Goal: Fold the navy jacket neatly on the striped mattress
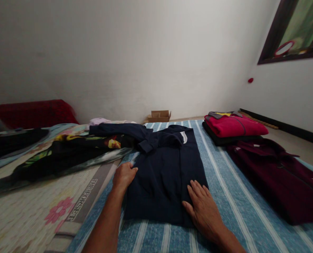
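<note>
Clock face centred on the navy garment [161, 182], 12 pointing away from the wearer. Garment lies spread on the blue striped sheet [225, 211], lower hem at 6, white patch [184, 137] near 1. Navy cloth, apparently a sleeve [116, 129], runs out toward 10 to 11 and overlaps the black patterned garment [66, 151]. A cuff [145, 146] shows at 11, resting on the body.

Left hand [124, 174]: at 9, at the garment's side edge. Fingers curled in, thumb toward the cloth; cannot tell whether fabric is pinched.

Right hand [202, 203]: at 4, palm down on the side edge. Fingers extended, thumb set apart, nothing grasped; fingertips touch the navy cloth.

Surroundings: maroon garment [274, 175] at 3, folded, apart from the navy one. At 2, a pink-red garment [230, 125] sits folded on a black item [219, 139]. Open cardboard box [160, 116] at 12, near the wall [151, 56]. Dark red cloth [35, 112] at 10, well apart.
</note>
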`<state>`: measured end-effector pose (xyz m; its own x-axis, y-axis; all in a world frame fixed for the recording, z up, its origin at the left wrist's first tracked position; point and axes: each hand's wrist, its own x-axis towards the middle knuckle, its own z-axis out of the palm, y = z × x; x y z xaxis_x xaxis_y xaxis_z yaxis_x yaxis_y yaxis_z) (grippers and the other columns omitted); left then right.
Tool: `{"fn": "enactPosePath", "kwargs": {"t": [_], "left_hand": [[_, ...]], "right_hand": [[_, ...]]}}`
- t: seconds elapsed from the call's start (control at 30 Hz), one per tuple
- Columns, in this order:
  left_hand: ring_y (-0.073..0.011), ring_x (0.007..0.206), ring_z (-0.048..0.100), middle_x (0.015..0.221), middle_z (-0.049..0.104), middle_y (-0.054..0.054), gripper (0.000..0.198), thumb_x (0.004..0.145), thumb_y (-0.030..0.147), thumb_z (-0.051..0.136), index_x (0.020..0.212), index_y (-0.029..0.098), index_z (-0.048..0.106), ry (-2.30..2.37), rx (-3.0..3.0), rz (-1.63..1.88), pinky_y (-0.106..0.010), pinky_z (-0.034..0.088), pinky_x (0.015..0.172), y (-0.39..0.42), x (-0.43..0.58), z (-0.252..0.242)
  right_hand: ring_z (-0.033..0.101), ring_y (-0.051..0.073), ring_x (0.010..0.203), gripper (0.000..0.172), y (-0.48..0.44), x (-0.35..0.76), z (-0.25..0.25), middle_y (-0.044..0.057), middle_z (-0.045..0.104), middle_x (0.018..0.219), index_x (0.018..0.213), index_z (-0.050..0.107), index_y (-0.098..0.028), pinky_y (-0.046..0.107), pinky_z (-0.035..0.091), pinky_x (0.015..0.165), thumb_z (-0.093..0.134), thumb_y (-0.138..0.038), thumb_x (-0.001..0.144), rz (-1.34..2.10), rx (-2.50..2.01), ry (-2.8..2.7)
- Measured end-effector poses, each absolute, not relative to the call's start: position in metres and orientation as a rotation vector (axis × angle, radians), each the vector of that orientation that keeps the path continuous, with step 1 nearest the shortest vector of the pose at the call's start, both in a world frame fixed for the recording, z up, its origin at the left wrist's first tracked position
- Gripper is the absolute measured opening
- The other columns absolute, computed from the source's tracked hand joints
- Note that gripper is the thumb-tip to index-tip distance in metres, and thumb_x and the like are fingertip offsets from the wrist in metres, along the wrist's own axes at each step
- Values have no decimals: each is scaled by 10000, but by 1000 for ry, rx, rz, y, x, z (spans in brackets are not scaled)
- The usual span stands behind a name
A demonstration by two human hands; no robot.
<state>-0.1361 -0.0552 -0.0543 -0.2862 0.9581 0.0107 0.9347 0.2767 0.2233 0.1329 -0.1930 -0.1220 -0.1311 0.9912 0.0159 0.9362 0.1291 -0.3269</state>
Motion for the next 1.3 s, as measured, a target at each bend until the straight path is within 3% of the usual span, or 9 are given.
{"fn": "enactPosePath", "kwargs": {"t": [0.27, 0.77, 0.97, 1.07, 1.13, 1.2, 1.3], "left_hand": [[-214, 797, 631, 815, 689, -61, 176, 729, 341, 547, 766, 204, 650, 2387, 1851, 292, -249, 411, 598, -55, -137, -54], [-230, 867, 631, 927, 696, -69, 188, 747, 343, 559, 848, 204, 634, 2379, 1896, 186, -252, 418, 627, -56, -127, -49], [-280, 925, 610, 993, 659, -123, 233, 788, 339, 512, 920, 176, 613, 2424, 1981, 114, -317, 446, 694, -63, -115, -47], [-295, 971, 581, 1025, 624, -153, 227, 796, 319, 516, 916, 148, 604, 2393, 2162, 279, -350, 439, 775, -60, -95, -44], [-286, 954, 579, 943, 632, -129, 160, 773, 292, 556, 831, 152, 604, 2200, 2169, 450, -359, 426, 815, -53, -74, -42], [-266, 926, 581, 797, 628, -70, 83, 707, 233, 629, 687, 168, 580, 1915, 1943, 633, -354, 413, 846, -42, -47, -42], [-254, 935, 576, 696, 596, -28, 172, 583, 75, 690, 603, 162, 543, 1586, 1341, 857, -341, 424, 847, -19, -4, -50]], "right_hand": [[215, 267, 1350, 624, -193, 133, -123, 112, 292, 1449, 1346, 417, -106, 443, 170, 1096, 284, -522, 899, 340, -1893, -2167], [223, 272, 1347, 614, -193, 133, -123, 119, 305, 1442, 1337, 429, -101, 453, 179, 1092, 290, -512, 903, 321, -1866, -2157], [233, 281, 1342, 600, -192, 132, -122, 129, 308, 1438, 1333, 434, -96, 460, 181, 1090, 319, -494, 899, 341, -1869, -2151], [235, 279, 1341, 580, -191, 132, -121, 126, 311, 1438, 1335, 432, -101, 454, 182, 1092, 349, -469, 894, 360, -1881, -2147], [234, 271, 1343, 563, -191, 132, -122, 112, 316, 1438, 1333, 438, -114, 443, 181, 1095, 361, -459, 894, 369, -1884, -2133], [234, 266, 1343, 555, -191, 131, -123, 102, 319, 1437, 1329, 445, -126, 440, 182, 1097, 368, -462, 894, 363, -1877, -2114], [246, 267, 1339, 549, -193, 131, -126, 96, 329, 1432, 1319, 460, -136, 443, 196, 1096, 379, -472, 892, 341, -1862, -2080]]}}
